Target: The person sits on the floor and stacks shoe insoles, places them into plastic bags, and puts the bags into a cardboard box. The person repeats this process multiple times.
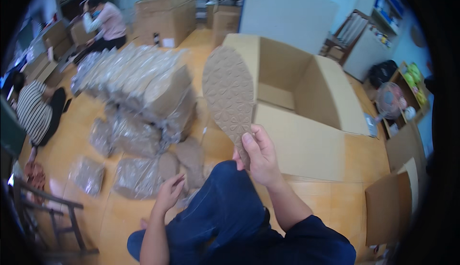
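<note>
Head view: right hand point(258, 157) grip closed on insole point(228, 97); left hand point(168, 193) seemingly empty.

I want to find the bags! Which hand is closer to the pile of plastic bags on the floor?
Left. The left hand hangs open right beside the pile of plastic bags; the right hand is off to its right, holding up a shoe sole.

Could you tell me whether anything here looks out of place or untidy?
Mostly the clear-wrapped bundles: some are stacked, but several lie scattered loose on the floor. The right hand holds a brown sole upright; it looks undamaged.
</note>
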A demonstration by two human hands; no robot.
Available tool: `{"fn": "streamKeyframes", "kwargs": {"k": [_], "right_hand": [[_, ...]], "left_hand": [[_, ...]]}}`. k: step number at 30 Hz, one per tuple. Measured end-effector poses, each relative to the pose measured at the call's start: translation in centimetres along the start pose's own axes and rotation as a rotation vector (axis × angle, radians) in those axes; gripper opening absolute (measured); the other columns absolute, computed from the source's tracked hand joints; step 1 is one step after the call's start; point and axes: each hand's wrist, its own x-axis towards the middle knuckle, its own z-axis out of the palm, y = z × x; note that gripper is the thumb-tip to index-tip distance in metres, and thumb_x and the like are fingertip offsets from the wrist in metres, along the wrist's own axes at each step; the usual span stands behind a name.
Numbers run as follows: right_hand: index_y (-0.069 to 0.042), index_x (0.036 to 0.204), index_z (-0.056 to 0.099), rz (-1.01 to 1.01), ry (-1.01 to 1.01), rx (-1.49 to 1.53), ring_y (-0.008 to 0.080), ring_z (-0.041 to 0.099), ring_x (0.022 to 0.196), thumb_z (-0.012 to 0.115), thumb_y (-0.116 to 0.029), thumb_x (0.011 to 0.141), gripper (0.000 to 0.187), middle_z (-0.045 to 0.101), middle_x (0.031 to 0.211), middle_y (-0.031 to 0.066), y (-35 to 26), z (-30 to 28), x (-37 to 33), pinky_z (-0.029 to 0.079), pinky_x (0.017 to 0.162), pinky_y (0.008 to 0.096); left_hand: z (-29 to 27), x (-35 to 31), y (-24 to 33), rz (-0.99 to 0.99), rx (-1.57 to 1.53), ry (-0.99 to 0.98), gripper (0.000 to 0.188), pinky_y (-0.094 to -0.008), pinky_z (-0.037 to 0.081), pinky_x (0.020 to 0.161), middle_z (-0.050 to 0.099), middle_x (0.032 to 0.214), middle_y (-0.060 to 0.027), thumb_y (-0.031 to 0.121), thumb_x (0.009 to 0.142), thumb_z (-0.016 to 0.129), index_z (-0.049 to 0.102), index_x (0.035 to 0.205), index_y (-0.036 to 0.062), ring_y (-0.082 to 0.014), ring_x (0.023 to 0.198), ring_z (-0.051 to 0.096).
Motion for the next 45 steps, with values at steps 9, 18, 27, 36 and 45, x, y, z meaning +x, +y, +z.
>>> {"fn": "streamKeyframes", "kwargs": {"k": [9,18,27,36,45], "right_hand": [[-0.006,0.116,0.055,0.699,-0.298,0.026,0.0058,0.051,0.05,0.047,-0.027,0.102,0.027,0.058,0.07,0.0016,12.3,4.7,-2.7,0.043,0.047,0.0197],[-0.005,0.118,0.055,0.613,-0.304,-0.065,0.0066,0.053,0.053,0.046,-0.024,0.102,0.027,0.06,0.071,0.0025,14.6,4.9,-3.0,0.044,0.05,0.0211],[-0.003,0.121,0.055,0.571,-0.296,-0.033,0.0068,0.054,0.054,0.045,-0.019,0.1,0.027,0.061,0.072,0.0033,14.6,5.4,-3.1,0.045,0.051,0.0217],[-0.002,0.119,0.057,0.448,-0.318,-0.191,0.0074,0.056,0.054,0.05,-0.016,0.098,0.026,0.062,0.07,0.0041,13.7,5.4,-3.0,0.046,0.052,0.0227],[-0.002,0.12,0.057,0.449,-0.346,-0.177,0.0069,0.055,0.053,0.05,-0.016,0.098,0.026,0.062,0.07,0.0038,13.1,5.4,-3.2,0.045,0.051,0.0225]], "left_hand": [[0.1,0.2,1.8,0.091,-0.921,0.164,0.04,-0.0322,0.052,0.085,0.063,0.118,-0.009,0.015,0.099,0.052,0.048,0.135,-0.0013,-0.0162,0.102,0.062],[-0.6,0.3,1.6,0.128,-0.829,0.168,0.036,-0.0299,0.052,0.082,0.064,0.114,-0.0077,0.012,0.098,0.053,0.051,0.131,-0.0036,-0.0132,0.097,0.062],[-0.9,0.5,1.2,0.102,-0.814,0.205,0.034,-0.0292,0.053,0.08,0.066,0.111,-0.0099,0.009,0.098,0.049,0.053,0.129,-0.0035,-0.015,0.094,0.064],[-1.0,0.4,0.5,0.041,-0.872,0.282,0.023,-0.0301,0.055,0.073,0.069,0.093,-0.0107,0.009,0.096,0.05,0.061,0.112,-0.0032,-0.0166,0.079,0.066],[-1.2,0.2,0.4,-0.018,-0.999,0.324,0.011,-0.0307,0.058,0.065,0.067,0.081,-0.0089,0.007,0.092,0.053,0.061,0.096,0.0008,-0.0169,0.068,0.067]]}}
